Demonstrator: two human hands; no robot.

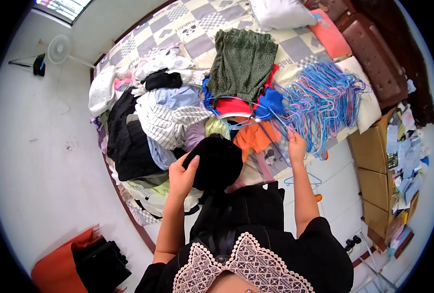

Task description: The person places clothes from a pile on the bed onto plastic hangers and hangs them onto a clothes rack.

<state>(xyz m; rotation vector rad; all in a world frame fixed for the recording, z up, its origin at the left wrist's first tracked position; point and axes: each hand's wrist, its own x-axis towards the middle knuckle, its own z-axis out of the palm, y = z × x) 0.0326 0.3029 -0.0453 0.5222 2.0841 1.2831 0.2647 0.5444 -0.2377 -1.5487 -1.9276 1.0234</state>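
Observation:
A bunched black garment [218,163] is gripped in my left hand [182,175], over the near edge of the bed. My right hand [296,146] is closed on a light blue hanger [279,118], whose frame stretches left above the clothes. An orange garment [257,136] lies beneath and beside the hanger. Behind it, a dark green patterned garment [244,63] is spread over red and blue clothes [270,103]. Just beyond my right hand is a large heap of blue and pink hangers [324,100].
Piled clothes [165,115] cover the bed's left side. A white pillow [280,13] and a pink one [329,34] lie at the back. Cardboard boxes [373,166] stand at the right, a fan [59,49] at the upper left. One hanger [302,182] is low by my right forearm.

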